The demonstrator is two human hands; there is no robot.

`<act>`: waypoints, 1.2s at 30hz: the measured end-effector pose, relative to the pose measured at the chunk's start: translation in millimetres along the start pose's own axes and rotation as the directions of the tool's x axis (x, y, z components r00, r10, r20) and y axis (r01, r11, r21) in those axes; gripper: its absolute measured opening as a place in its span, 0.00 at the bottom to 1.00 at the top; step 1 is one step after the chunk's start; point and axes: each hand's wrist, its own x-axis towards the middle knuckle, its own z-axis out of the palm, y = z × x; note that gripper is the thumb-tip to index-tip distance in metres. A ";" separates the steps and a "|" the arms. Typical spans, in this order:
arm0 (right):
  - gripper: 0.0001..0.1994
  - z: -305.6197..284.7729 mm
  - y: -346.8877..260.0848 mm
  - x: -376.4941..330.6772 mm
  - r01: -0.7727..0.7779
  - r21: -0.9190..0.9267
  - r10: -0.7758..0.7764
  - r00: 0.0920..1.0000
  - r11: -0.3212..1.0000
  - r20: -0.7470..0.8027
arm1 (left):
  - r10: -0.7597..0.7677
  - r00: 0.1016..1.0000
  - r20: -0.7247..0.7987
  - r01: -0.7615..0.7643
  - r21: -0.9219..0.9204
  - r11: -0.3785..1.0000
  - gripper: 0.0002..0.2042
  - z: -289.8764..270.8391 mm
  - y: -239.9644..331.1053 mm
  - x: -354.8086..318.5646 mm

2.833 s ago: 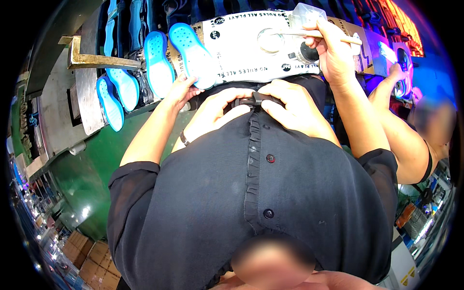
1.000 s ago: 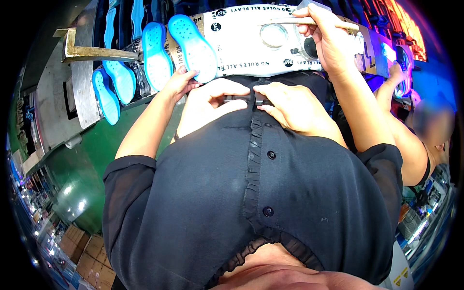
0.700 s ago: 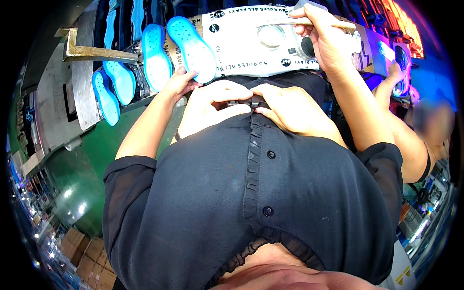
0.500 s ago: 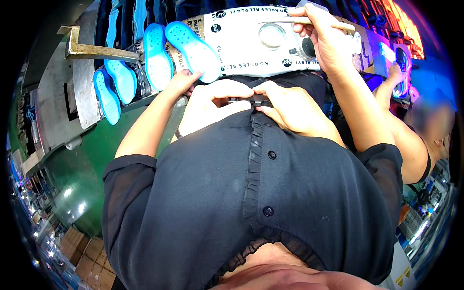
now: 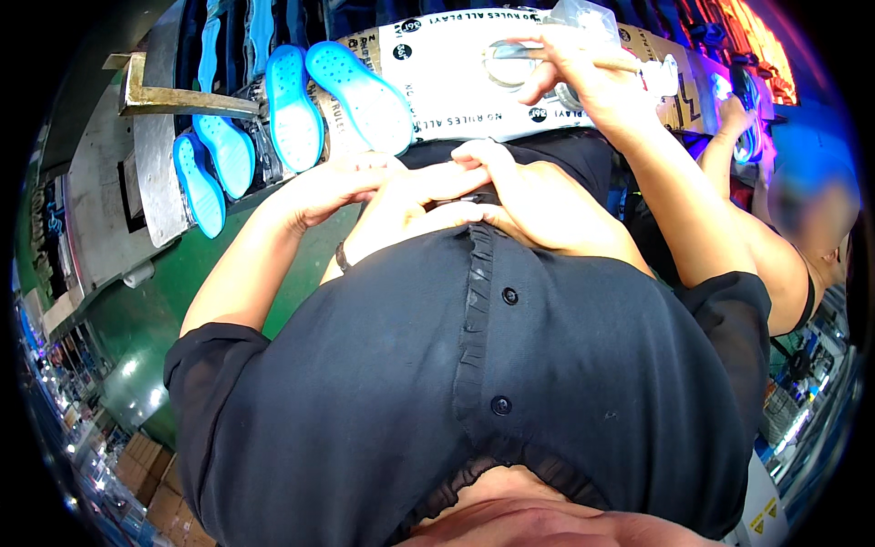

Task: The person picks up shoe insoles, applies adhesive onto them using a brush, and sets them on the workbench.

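Observation:
My right hand (image 5: 592, 87) is closed around the wooden handle of a brush (image 5: 620, 65), holding it above a round, clear dish (image 5: 503, 71) on the white-covered work surface (image 5: 447, 64). My left hand (image 5: 342, 187) has its fingers stretched out and nothing visible in them. It is just below a pair of bright blue insoles (image 5: 296, 114) and beside another person's hand (image 5: 401, 205). That person's two hands reach round my waist from both sides and meet at a small black buckle-like piece (image 5: 468, 198), mostly hidden by the fingers.
Two more blue insoles (image 5: 200, 182) lie at the left edge of the bench. A brass-coloured metal bar (image 5: 191, 102) juts over the bench there. At the right, a co-worker's arm (image 5: 720, 150) reaches toward a shoe (image 5: 750, 118) under purple light. A clear plastic bag (image 5: 583, 16) lies at the back.
My left hand has drawn back from the insole toward the other person's hand. My right hand has come lower with the brush. The other person's fingers have closed further over the black piece.

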 end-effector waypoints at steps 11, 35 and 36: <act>0.18 11.8 -7.9 -2.1 -0.091 0.023 0.088 0.989 0.996 0.121 | 0.000 0.999 -0.032 -0.006 -0.199 0.980 0.18 -9.5 -12.4 -11.4; 0.14 26.5 79.5 -42.0 -0.113 0.244 0.151 0.978 0.963 -0.143 | -0.529 0.849 0.018 0.512 -0.280 0.812 0.21 1.5 -102.2 -89.0; 0.14 28.4 79.6 -39.8 -0.109 0.250 0.146 0.980 0.962 -0.137 | -0.510 0.859 0.041 0.507 -0.207 0.837 0.22 -0.2 -105.6 -86.5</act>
